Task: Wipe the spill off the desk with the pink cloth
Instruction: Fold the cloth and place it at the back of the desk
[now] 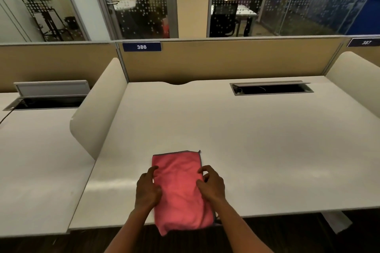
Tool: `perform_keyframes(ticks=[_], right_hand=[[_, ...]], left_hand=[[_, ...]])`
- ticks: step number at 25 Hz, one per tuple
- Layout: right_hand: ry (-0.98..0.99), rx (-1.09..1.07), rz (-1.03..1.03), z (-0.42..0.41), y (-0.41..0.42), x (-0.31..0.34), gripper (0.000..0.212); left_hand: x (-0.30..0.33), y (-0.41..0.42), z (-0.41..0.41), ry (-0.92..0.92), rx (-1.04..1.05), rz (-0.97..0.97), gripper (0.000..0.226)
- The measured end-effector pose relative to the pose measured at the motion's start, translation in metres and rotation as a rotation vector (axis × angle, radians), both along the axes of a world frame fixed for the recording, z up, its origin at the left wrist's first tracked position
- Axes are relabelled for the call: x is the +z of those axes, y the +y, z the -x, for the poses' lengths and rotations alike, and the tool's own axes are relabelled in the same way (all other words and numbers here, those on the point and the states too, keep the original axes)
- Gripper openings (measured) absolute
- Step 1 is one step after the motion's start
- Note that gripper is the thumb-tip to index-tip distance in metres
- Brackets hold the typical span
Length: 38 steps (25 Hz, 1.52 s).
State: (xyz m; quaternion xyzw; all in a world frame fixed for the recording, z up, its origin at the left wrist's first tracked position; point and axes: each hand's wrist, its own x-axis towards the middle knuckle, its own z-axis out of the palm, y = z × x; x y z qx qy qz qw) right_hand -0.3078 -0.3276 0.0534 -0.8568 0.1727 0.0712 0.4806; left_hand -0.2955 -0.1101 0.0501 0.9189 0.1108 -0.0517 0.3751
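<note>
A folded pink cloth (181, 189) with a grey hem lies flat on the white desk (246, 139), near its front edge, with its near corner hanging over that edge. My left hand (147, 188) rests on the cloth's left side, fingers curled over its edge. On the cloth's right side, my right hand (211, 184) presses down with bent fingers. I cannot make out a distinct spill; only a faint sheen shows on the desk to the left and right of the cloth.
A curved cream divider (98, 109) stands on the desk's left, another (353, 80) on the right. A tan partition (226, 59) labelled 386 closes the back. An open cable tray (271, 88) sits at the back right. A neighbouring desk (37, 160) lies to the left.
</note>
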Motion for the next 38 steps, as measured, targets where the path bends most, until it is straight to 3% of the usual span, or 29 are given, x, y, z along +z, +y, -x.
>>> perform_keyframes(ticks=[4,8,11,13,15,19,32,35,37,38], right_hand=[[-0.016,-0.006,0.045,-0.003,-0.01,-0.006,0.036],[-0.004,0.09,0.361,0.008,-0.011,-0.015,0.035],[-0.306,0.196,0.566,0.014,0.008,-0.017,0.05],[-0.413,0.375,0.592,0.013,0.026,-0.026,0.055],[-0.334,0.5,0.608,0.015,0.038,-0.046,0.062],[-0.333,0.456,0.695,0.02,0.041,-0.08,0.066],[-0.282,0.442,0.702,-0.083,0.045,-0.072,0.064],[-0.313,0.183,0.437,-0.077,0.036,-0.057,0.064],[-0.228,-0.114,0.326,-0.067,0.025,-0.044,0.06],[-0.16,-0.16,0.313,-0.064,0.021,-0.037,0.058]], left_hand=[[-0.007,0.006,0.002,-0.028,-0.035,-0.005,0.056],[-0.007,0.012,0.008,-0.01,-0.079,-0.11,0.055],[-0.008,0.001,0.025,-0.152,-0.193,-0.299,0.047],[-0.013,-0.015,0.036,-0.154,-0.358,-0.331,0.064],[-0.029,-0.026,0.042,-0.079,-0.461,-0.424,0.076],[-0.058,-0.023,0.04,-0.123,-0.463,-0.491,0.07],[-0.052,-0.019,-0.073,-0.117,-0.529,-0.502,0.07],[-0.04,-0.011,-0.064,-0.027,-0.408,-0.364,0.078],[-0.032,-0.002,-0.047,-0.045,-0.139,-0.238,0.065],[-0.029,0.002,-0.043,-0.077,-0.057,-0.236,0.055]])
